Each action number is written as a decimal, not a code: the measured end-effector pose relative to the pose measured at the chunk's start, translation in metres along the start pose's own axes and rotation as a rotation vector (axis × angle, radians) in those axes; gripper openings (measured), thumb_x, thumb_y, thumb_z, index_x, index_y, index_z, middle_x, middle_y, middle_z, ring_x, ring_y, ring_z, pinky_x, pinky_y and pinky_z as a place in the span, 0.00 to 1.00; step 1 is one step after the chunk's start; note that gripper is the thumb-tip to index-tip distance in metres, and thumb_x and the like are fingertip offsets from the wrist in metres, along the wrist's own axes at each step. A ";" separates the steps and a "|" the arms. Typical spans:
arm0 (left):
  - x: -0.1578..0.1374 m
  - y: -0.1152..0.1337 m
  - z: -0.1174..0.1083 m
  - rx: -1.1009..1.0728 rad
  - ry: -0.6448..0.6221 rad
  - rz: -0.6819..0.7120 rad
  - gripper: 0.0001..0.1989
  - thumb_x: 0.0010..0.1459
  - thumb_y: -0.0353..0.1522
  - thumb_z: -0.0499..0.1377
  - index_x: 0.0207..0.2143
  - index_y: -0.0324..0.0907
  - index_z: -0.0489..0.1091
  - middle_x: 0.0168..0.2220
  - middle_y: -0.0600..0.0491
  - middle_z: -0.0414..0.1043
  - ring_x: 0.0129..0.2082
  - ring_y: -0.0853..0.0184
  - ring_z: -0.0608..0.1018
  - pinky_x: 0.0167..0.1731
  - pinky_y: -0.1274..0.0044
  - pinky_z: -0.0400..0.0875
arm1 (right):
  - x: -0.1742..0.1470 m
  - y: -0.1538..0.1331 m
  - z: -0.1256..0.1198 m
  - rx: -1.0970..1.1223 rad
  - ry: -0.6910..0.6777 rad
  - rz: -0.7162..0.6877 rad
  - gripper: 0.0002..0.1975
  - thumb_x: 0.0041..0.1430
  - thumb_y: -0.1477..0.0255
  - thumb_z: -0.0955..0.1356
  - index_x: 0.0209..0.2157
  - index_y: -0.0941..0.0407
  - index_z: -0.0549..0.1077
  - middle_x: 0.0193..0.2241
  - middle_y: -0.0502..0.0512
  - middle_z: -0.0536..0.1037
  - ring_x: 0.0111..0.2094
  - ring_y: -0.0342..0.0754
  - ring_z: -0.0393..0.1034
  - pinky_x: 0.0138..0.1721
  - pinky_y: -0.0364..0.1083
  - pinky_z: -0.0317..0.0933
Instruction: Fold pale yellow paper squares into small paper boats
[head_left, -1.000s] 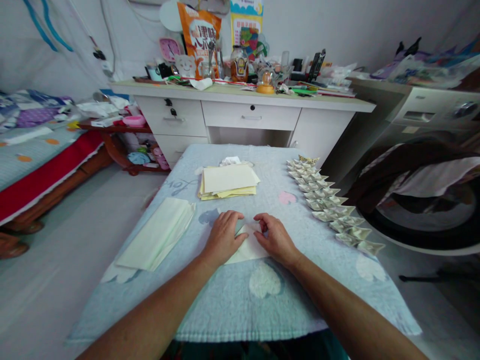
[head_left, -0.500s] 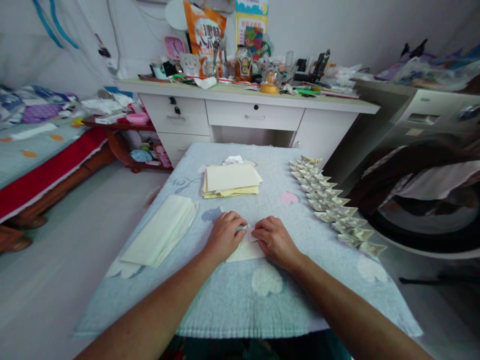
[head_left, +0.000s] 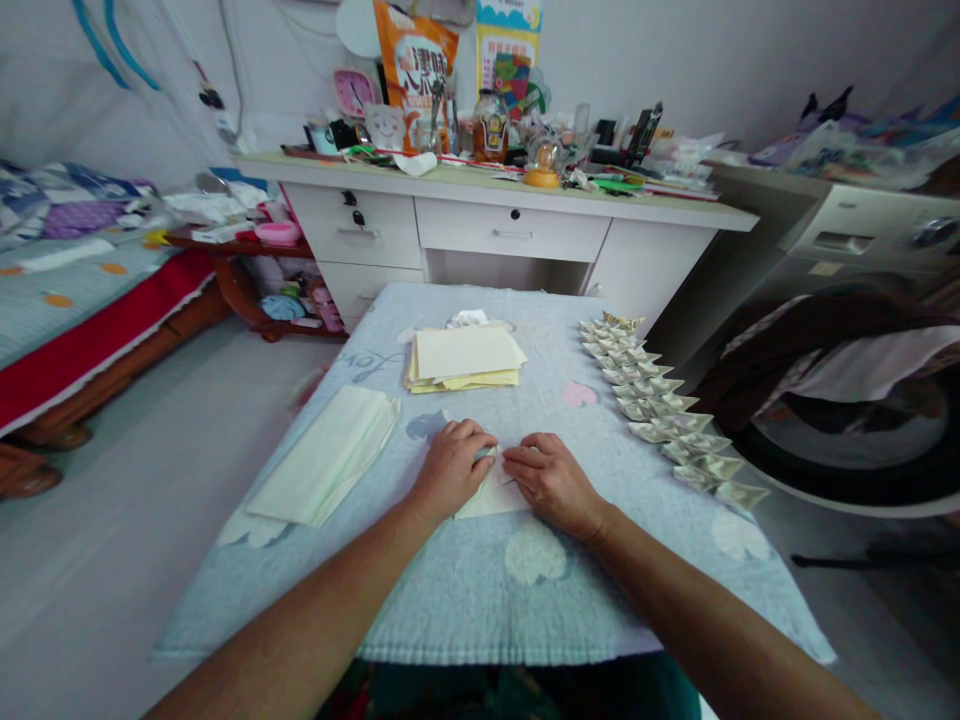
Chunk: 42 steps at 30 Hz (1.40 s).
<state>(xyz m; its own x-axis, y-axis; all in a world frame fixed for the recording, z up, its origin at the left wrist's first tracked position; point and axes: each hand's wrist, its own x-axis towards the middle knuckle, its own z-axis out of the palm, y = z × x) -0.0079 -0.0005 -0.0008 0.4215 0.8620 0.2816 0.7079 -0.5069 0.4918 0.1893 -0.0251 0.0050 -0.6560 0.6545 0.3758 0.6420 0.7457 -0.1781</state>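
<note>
A small pale sheet of paper (head_left: pixel 491 497) lies on the cloth-covered table between my hands, partly hidden under them. My left hand (head_left: pixel 456 465) has its fingers curled at the paper's upper left, pinching its edge. On the opposite side, my right hand (head_left: pixel 553 480) presses bent fingers onto the upper right part, where a fold shows. Beyond the hands rests a stack of cream and yellow paper (head_left: pixel 471 355). To the left is a bundle of larger pale green sheets (head_left: pixel 326 455). Folded paper boats (head_left: pixel 652 403) stand in rows along the right side.
The table wears a light blue patterned cloth (head_left: pixel 480 600). Crumpled white paper (head_left: pixel 466 318) sits behind the stack. A white desk (head_left: pixel 514 230) crowded with jars and bags stands at the back. A washing machine (head_left: pixel 847 300) is on the right, a bed (head_left: pixel 97 300) on the left.
Both hands stay at the paper with almost the same grip. My right fingers have shifted very slightly over the fold. The view has tilted a little.
</note>
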 end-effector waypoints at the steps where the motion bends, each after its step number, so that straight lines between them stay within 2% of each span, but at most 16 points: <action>1: 0.000 0.000 0.000 -0.001 0.001 0.003 0.11 0.55 0.29 0.59 0.42 0.44 0.74 0.38 0.51 0.71 0.42 0.62 0.71 0.44 0.70 0.65 | 0.000 0.000 0.000 -0.004 -0.002 -0.004 0.06 0.60 0.77 0.67 0.38 0.56 0.76 0.43 0.53 0.78 0.43 0.51 0.63 0.45 0.51 0.58; 19: -0.001 -0.001 0.000 0.025 -0.014 0.027 0.11 0.56 0.29 0.59 0.42 0.45 0.75 0.39 0.51 0.70 0.41 0.62 0.69 0.44 0.70 0.65 | 0.001 -0.001 -0.001 -0.032 -0.031 -0.032 0.06 0.60 0.76 0.65 0.38 0.57 0.74 0.41 0.55 0.77 0.44 0.51 0.63 0.45 0.51 0.57; 27: 0.000 0.000 0.000 0.018 -0.013 0.015 0.18 0.55 0.29 0.59 0.49 0.44 0.70 0.42 0.50 0.71 0.43 0.61 0.69 0.46 0.68 0.65 | 0.000 -0.001 -0.001 -0.041 -0.035 -0.046 0.06 0.59 0.76 0.66 0.38 0.56 0.74 0.41 0.55 0.77 0.45 0.52 0.62 0.46 0.51 0.57; 36: -0.002 0.000 -0.001 0.043 -0.026 0.066 0.12 0.57 0.28 0.58 0.43 0.47 0.75 0.38 0.51 0.69 0.41 0.63 0.69 0.43 0.70 0.65 | 0.003 -0.002 -0.006 -0.045 -0.072 -0.039 0.06 0.60 0.76 0.65 0.37 0.56 0.74 0.40 0.56 0.76 0.44 0.51 0.61 0.45 0.51 0.56; 42: -0.003 0.002 -0.003 0.051 -0.023 0.075 0.10 0.58 0.30 0.58 0.42 0.47 0.76 0.37 0.51 0.68 0.40 0.64 0.68 0.42 0.71 0.65 | 0.004 -0.004 -0.009 -0.051 -0.135 -0.040 0.07 0.56 0.77 0.67 0.37 0.58 0.73 0.40 0.56 0.75 0.43 0.52 0.61 0.44 0.51 0.55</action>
<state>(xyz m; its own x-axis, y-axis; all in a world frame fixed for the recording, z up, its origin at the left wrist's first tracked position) -0.0091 -0.0042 0.0016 0.4873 0.8213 0.2965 0.7013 -0.5704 0.4276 0.1876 -0.0264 0.0158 -0.7267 0.6376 0.2558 0.6313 0.7666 -0.1173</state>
